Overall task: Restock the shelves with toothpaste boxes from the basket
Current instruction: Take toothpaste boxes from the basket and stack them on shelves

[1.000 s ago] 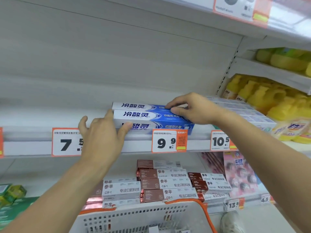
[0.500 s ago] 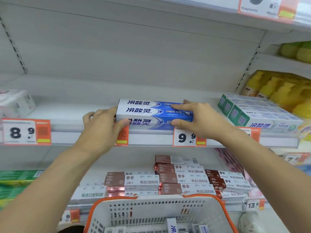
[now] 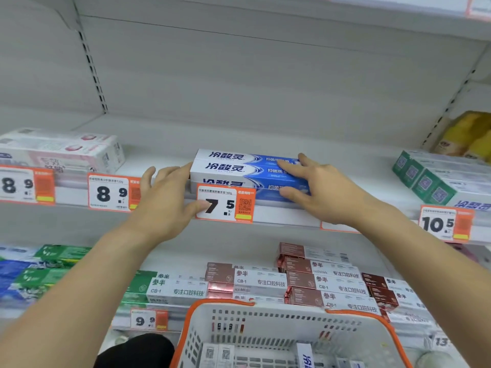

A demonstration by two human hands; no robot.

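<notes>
Blue toothpaste boxes stacked mid-frame on shelf, left hand touching left end, right hand spread over right end.

Blue-and-white cardboard toothpaste boxes, lying flat and stacked between both hands' fingers; white plastic orange-rimmed basket below.

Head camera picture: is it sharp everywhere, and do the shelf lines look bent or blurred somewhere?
Head view: the blue toothpaste boxes and the 7.5 price tag read clearly; the pink-white boxes at far left and the yellow packs at far right look soft. The shelf edge and back-panel lines slope and bow, a wide-angle effect. Light is even, without hard shadows.
</notes>
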